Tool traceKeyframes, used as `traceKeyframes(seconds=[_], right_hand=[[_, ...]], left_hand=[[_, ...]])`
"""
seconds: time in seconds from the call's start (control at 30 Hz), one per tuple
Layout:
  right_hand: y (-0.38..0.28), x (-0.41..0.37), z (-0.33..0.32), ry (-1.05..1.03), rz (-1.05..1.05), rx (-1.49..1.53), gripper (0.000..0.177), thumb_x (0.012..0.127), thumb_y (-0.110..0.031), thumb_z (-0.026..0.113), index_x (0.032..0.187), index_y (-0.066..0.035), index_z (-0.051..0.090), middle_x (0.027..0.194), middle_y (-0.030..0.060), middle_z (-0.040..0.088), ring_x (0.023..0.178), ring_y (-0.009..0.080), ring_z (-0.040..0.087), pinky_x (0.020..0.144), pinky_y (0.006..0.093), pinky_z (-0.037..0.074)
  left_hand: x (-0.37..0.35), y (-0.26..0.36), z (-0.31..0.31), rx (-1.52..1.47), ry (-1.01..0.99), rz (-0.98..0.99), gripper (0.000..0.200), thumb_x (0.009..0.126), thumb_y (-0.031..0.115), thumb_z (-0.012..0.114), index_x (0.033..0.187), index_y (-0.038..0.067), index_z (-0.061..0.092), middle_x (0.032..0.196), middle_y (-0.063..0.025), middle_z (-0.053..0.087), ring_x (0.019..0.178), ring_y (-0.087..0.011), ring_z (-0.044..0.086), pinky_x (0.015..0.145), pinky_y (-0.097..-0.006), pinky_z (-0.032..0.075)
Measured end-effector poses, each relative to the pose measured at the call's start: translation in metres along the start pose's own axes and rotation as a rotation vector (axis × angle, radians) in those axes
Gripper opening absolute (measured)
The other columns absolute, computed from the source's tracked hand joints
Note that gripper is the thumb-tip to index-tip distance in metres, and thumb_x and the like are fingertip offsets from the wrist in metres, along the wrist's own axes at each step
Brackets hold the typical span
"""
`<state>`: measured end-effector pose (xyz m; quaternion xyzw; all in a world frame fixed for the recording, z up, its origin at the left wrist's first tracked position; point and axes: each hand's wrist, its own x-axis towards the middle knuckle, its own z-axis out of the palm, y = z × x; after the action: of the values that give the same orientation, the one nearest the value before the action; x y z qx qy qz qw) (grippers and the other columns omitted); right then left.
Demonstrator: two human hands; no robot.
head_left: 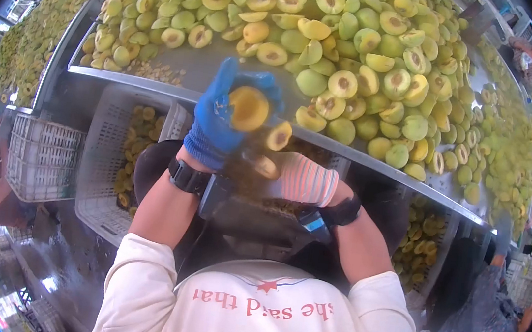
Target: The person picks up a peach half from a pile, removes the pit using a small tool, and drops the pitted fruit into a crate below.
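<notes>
My left hand, in a wet blue rubber glove, has its fingers curled around a stone-fruit half with a hollow where the pit sits. My right hand wears a striped knit glove, its fingers closed and smeared by motion; I cannot tell what is in them. Between the two hands, another fruit half shows its brown pit side. Both hands are close together at the near edge of a metal table, in front of a large heap of halved green-yellow stone fruit.
White plastic crates holding fruit halves stand under the table edge at left, with more halves at right. Small loose pits lie on the table. Another crate is farther left. Other people are around neighbouring fruit-covered tables.
</notes>
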<state>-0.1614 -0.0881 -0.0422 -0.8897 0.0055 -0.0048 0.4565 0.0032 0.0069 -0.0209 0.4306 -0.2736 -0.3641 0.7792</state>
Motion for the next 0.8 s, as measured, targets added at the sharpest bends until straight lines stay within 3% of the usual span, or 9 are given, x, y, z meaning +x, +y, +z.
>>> traceKeyframes(seconds=[0.1, 0.17, 0.27, 0.3, 0.4, 0.47, 0.53, 0.63, 0.8], right_hand=[[-0.006, -0.008, -0.002, -0.289, 0.369, -0.34, 0.032, 0.087, -0.03, 0.07, 0.105, -0.004, 0.067, 0.088, 0.0217, 0.07, 0.084, 0.0414, 0.068, 0.073, 0.0468, 0.054], [-0.026, -0.012, -0.016, -0.312, 0.427, -0.35, 0.032, 0.085, -0.028, 0.069, 0.106, -0.004, 0.067, 0.087, 0.0227, 0.07, 0.086, 0.0415, 0.068, 0.074, 0.0472, 0.054], [-0.042, -0.022, -0.035, -0.359, 0.403, -0.321, 0.031, 0.083, -0.023, 0.067, 0.106, -0.004, 0.067, 0.086, 0.0238, 0.07, 0.086, 0.0426, 0.068, 0.073, 0.0481, 0.054], [-0.044, -0.026, -0.039, -0.376, 0.378, -0.3, 0.03, 0.082, -0.022, 0.066, 0.106, -0.003, 0.067, 0.086, 0.0241, 0.07, 0.085, 0.0431, 0.068, 0.073, 0.0484, 0.054], [-0.05, -0.023, -0.039, -0.333, 0.354, -0.288, 0.026, 0.083, -0.018, 0.063, 0.105, -0.005, 0.07, 0.091, 0.0221, 0.072, 0.088, 0.0415, 0.069, 0.076, 0.0478, 0.054], [-0.047, -0.023, -0.04, -0.261, 0.348, -0.265, 0.024, 0.086, -0.019, 0.063, 0.104, -0.005, 0.07, 0.093, 0.021, 0.072, 0.09, 0.0404, 0.07, 0.078, 0.0477, 0.055], [-0.042, -0.025, -0.042, -0.146, 0.344, -0.227, 0.023, 0.087, -0.019, 0.063, 0.104, -0.004, 0.068, 0.091, 0.0213, 0.072, 0.089, 0.0407, 0.069, 0.078, 0.0481, 0.054], [-0.039, -0.024, -0.048, -0.049, 0.407, -0.207, 0.024, 0.088, -0.022, 0.064, 0.103, -0.003, 0.066, 0.091, 0.0219, 0.071, 0.09, 0.0414, 0.068, 0.08, 0.0484, 0.053], [-0.015, -0.023, -0.035, 0.367, 0.362, -0.101, 0.032, 0.088, -0.028, 0.069, 0.107, -0.003, 0.064, 0.089, 0.0234, 0.069, 0.084, 0.0433, 0.066, 0.073, 0.0483, 0.053]], left_hand=[[-0.02, 0.019, -0.007, 0.334, 0.009, 0.233, 0.043, 0.109, 0.035, 0.047, 0.122, -0.003, 0.064, 0.109, -0.0171, 0.07, 0.1, -0.0269, 0.069, 0.087, -0.0421, 0.059], [-0.031, 0.054, -0.036, 0.207, 0.108, 0.068, 0.038, 0.109, 0.031, 0.05, 0.123, -0.001, 0.064, 0.106, -0.0165, 0.071, 0.096, -0.0264, 0.07, 0.085, -0.0407, 0.06], [-0.042, 0.106, -0.106, 0.912, 0.361, 0.101, 0.037, 0.104, 0.022, 0.056, 0.131, -0.002, 0.062, 0.111, -0.0147, 0.072, 0.095, -0.0222, 0.07, 0.084, -0.0349, 0.057], [-0.037, 0.125, -0.105, 1.321, 0.444, 0.046, 0.038, 0.104, 0.025, 0.058, 0.129, -0.003, 0.063, 0.107, -0.0134, 0.074, 0.093, -0.0208, 0.07, 0.082, -0.035, 0.057], [0.002, 0.103, -0.08, 1.319, 0.349, 0.092, 0.041, 0.101, 0.028, 0.062, 0.132, 0.001, 0.063, 0.104, -0.014, 0.075, 0.09, -0.0227, 0.071, 0.08, -0.0367, 0.055], [0.059, 0.059, -0.066, 1.402, -0.006, 0.125, 0.04, 0.099, 0.029, 0.065, 0.13, 0.005, 0.066, 0.117, -0.0134, 0.072, 0.11, -0.0225, 0.068, 0.096, -0.0345, 0.053], [0.101, 0.013, -0.032, 1.61, -0.048, 0.279, 0.045, 0.09, 0.036, 0.073, 0.126, 0.008, 0.068, 0.114, -0.0164, 0.072, 0.109, -0.0323, 0.068, 0.096, -0.0416, 0.052], [0.141, -0.017, -0.001, 1.978, -0.237, 0.115, 0.049, 0.082, 0.037, 0.077, 0.12, 0.007, 0.068, 0.112, -0.0182, 0.07, 0.109, -0.0378, 0.065, 0.093, -0.0463, 0.052], [0.138, -0.002, -0.001, 1.768, -0.375, -0.116, 0.046, 0.083, 0.036, 0.075, 0.117, 0.006, 0.066, 0.109, -0.0149, 0.068, 0.105, -0.0289, 0.065, 0.089, -0.0399, 0.053]])
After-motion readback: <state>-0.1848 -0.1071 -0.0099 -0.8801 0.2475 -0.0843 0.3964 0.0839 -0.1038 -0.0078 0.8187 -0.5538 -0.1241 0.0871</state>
